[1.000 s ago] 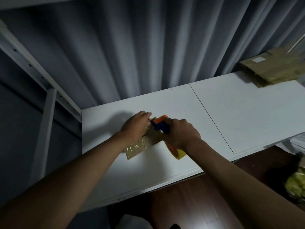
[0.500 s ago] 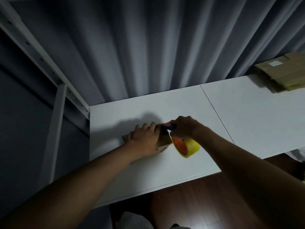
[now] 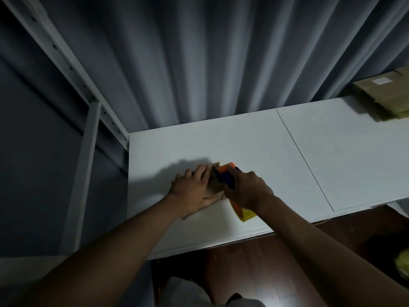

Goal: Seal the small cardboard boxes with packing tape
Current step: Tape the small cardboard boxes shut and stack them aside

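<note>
While the left hand (image 3: 194, 187) lies flat with its fingers spread on the small cardboard box (image 3: 215, 189), pressing it to the white table (image 3: 254, 147), the right hand (image 3: 249, 191) grips the tape dispenser (image 3: 225, 173). Half a second ago the dispenser hung off the box's near right corner; now its orange nose sits on the box's far end, which suggests a fresh strip of tape is starting. The box lies between both hands, mostly covered. More flat cardboard (image 3: 386, 94) waits at the far right.
</note>
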